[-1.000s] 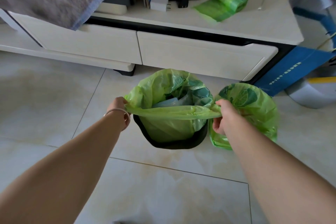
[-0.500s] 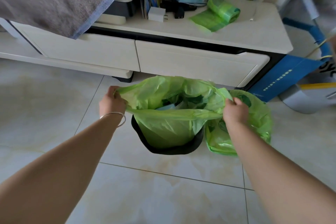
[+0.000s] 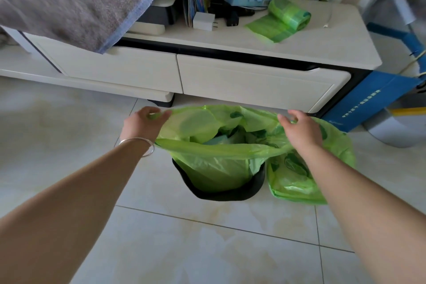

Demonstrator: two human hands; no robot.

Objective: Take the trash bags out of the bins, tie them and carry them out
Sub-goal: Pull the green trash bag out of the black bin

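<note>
A green trash bag [image 3: 216, 168] sits in a small black bin [image 3: 221, 193] on the tiled floor, its mouth stretched wide above the rim with rubbish showing inside. My left hand [image 3: 140, 122], bracelet on the wrist, pinches the bag's left edge. My right hand [image 3: 302, 129] grips the right edge, some fingers lifted. A second filled green bag [image 3: 297, 182] lies on the floor right of the bin, partly behind my right forearm.
A low white cabinet [image 3: 253, 85] with two drawers stands just behind the bin. On top lie a roll of green bags [image 3: 283, 18], chargers and books. A grey towel [image 3: 69, 0] hangs at upper left. A blue board [image 3: 368, 99] leans at the right.
Both hands have moved up and apart along the bag's rim, pulling its mouth wider and higher over the bin. The view has tilted slightly upward.
</note>
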